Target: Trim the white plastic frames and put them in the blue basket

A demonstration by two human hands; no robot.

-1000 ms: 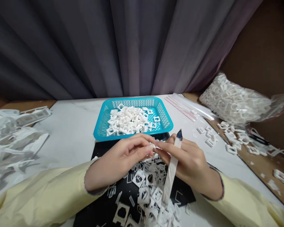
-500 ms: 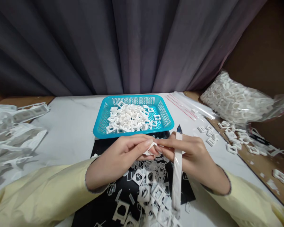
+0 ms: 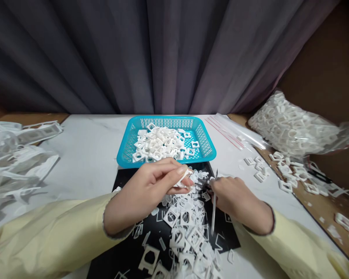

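Note:
My left hand (image 3: 154, 178) is closed, pinching a small white plastic piece (image 3: 180, 181) between thumb and fingers just in front of the basket. Its fingers hide most of the piece. To the right, my right hand (image 3: 235, 195) is closed around a slim knife (image 3: 213, 217) with a white-wrapped handle, now seen nearly edge-on, its dark pointed tip upward. A gap separates the two hands. Below them, white square frames with round holes (image 3: 178, 237) and thin translucent scraps (image 3: 192, 203) lie heaped on a black mat (image 3: 128, 252).
A turquoise basket (image 3: 165, 164) behind my hands holds many white pieces. At right sit a full clear bag (image 3: 296, 126), flat zip bags (image 3: 238, 130), loose white pieces (image 3: 285, 170) and a black-handled tool (image 3: 320, 172). White plastic sprues (image 3: 31, 162) are piled at left. A grey curtain (image 3: 163, 58) hangs behind.
My right hand has moved away from the left hand, turning so the knife shows its narrow edge. The left hand still pinches the white piece. The view has shifted slightly.

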